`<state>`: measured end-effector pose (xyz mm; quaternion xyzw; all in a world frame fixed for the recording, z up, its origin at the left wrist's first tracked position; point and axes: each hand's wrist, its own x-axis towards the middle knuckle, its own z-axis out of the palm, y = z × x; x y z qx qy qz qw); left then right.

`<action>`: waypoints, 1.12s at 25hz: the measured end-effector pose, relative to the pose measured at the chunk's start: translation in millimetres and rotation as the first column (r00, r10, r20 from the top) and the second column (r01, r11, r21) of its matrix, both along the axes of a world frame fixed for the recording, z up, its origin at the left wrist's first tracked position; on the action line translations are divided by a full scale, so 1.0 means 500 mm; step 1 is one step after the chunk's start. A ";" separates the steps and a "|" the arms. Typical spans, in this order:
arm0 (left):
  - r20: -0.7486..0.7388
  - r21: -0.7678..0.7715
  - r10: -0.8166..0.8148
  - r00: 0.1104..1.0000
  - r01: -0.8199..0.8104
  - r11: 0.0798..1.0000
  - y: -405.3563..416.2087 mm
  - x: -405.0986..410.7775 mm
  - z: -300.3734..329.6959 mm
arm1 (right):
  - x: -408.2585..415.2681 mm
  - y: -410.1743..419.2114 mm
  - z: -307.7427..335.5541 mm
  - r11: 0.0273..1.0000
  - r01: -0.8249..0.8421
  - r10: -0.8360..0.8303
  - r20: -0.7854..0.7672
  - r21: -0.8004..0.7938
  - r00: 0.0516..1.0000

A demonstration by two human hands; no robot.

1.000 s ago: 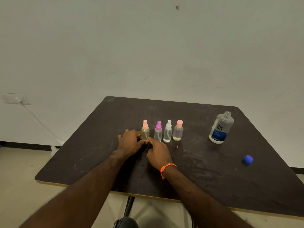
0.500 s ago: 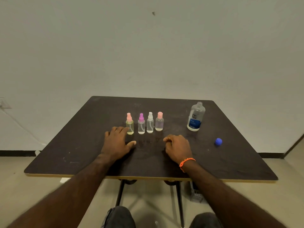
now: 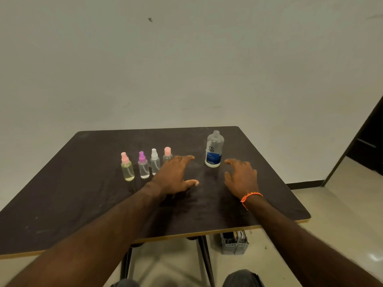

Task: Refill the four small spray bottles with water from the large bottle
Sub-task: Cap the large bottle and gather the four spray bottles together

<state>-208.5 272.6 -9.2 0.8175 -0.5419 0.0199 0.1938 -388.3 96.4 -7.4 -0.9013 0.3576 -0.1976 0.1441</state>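
Note:
Four small spray bottles stand in a row on the dark table (image 3: 62,193): a yellowish one with a pink cap (image 3: 126,167), one with a purple cap (image 3: 143,165), one with a white cap (image 3: 154,160) and one with a pink cap (image 3: 167,153), partly hidden behind my left hand. The large clear bottle with a blue label (image 3: 214,150) stands uncapped to their right. My left hand (image 3: 176,175) hovers with fingers spread, left of the large bottle. My right hand (image 3: 241,176) is open just right of it, holding nothing. The blue cap is hidden.
A grey perforated basket (image 3: 234,243) sits on the floor under the table's near right edge. The table legs (image 3: 204,257) stand between my knees. A dark doorway (image 3: 369,146) opens at the far right.
Both hands have lifted from in front of the spray bottles and moved right toward the large bottle. The view has shifted, and the blue cap is no longer visible.

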 end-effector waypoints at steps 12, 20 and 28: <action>-0.532 -0.168 -0.056 0.845 -0.040 0.985 -0.270 0.069 0.021 | 0.139 -0.135 0.033 0.914 -0.217 0.158 0.191 0.344 0.969; -0.458 -0.308 -0.140 0.878 -0.010 0.951 -0.152 0.029 0.025 | 0.087 -0.056 0.037 0.885 -0.326 0.244 0.267 0.331 0.932; -0.365 -0.400 -0.126 0.922 -0.033 0.916 0.021 -0.048 0.024 | 0.021 0.093 0.030 0.863 -0.417 0.321 0.327 0.285 0.889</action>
